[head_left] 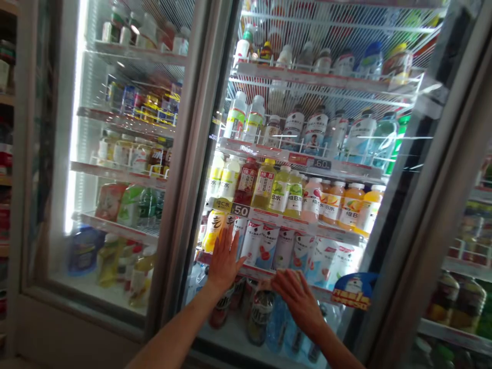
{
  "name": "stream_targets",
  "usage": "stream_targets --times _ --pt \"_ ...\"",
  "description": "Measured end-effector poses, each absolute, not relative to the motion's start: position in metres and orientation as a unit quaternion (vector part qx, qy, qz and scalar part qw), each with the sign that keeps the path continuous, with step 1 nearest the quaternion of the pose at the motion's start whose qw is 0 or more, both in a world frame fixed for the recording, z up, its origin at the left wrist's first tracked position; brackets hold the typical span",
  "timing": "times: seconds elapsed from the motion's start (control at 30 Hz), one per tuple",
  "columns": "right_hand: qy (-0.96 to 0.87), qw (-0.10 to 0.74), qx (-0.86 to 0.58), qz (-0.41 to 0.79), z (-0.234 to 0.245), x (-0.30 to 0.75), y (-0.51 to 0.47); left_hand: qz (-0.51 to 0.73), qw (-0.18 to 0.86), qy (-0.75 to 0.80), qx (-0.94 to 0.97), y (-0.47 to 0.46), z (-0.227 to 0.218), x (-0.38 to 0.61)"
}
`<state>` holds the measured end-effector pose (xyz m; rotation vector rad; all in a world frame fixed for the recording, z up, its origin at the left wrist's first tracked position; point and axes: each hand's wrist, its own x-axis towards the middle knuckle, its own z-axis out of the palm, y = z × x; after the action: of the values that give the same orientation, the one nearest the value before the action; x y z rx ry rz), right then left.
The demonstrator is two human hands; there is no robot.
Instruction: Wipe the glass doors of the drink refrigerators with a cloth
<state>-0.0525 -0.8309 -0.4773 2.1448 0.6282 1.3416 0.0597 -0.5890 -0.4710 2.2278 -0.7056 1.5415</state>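
My left hand reaches up with its fingers stretched out, before the left end of a shelf of drink cartons. A yellow bottle stands just beyond its fingertips. Lower and to the right, my right hand is held out with its fingers extended and slightly bent, near that shelf's front edge. Neither hand holds anything. Whether they touch the glass or the shelf, I cannot tell. Above the cartons is a row of drink bottles in yellow, red, pink and orange.
A metal door frame divides this lit cooler from another cooler on the left, with stocked shelves. A blue sticker is at the lower right. Large bottles stand at the bottom. More bottles fill shelves at far right.
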Motion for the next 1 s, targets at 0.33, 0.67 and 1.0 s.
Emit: stream_targets --times 0.33,0.67,1.0 --pt "0.132 0.190 0.766 0.599 -0.426 -0.055 -0.849 0.542 0.176 -0.236 0.787 -0.590 -0.472 0.059" --pt "0.067 0.111 0.730 0.671 -0.373 -0.024 -0.818 0.526 0.176 -0.225 0.801 -0.591 -0.473 0.054" --pt "0.140 0.210 0.759 0.601 -0.392 -0.043 -0.838 0.529 0.176 -0.269 0.785 -0.580 -0.476 0.055"
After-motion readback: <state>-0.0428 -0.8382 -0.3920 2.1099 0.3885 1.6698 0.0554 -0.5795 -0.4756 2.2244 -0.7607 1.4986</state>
